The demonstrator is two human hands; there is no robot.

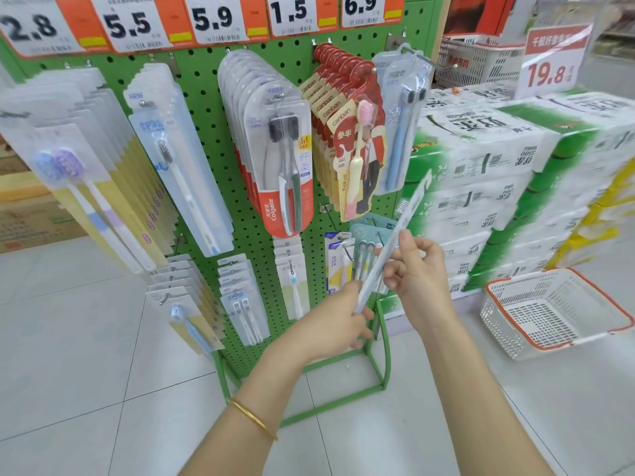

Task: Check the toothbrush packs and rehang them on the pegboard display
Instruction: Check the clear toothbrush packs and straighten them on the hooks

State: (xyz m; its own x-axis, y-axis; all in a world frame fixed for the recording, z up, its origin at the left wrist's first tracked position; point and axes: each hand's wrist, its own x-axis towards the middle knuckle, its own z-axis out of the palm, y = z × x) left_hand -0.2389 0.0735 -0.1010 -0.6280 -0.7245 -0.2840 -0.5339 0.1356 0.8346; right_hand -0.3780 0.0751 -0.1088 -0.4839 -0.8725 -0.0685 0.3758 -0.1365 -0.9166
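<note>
Holding one toothbrush pack [408, 214] edge-on at the near right of the green pegboard [206, 97]: the left hand [338, 321] grips its lower end and the right hand [417, 269] pinches its middle. It appears mid-check and is not yet rehung. Other packs [285, 173] already hang on hooks.

A shop aisle.
Price tags [213, 18] top a green pegboard [202, 108] hung with toothbrush packs [285, 159]; stacked tissue cases [498, 173] and a shopping basket [556, 310] stand beside.
</note>
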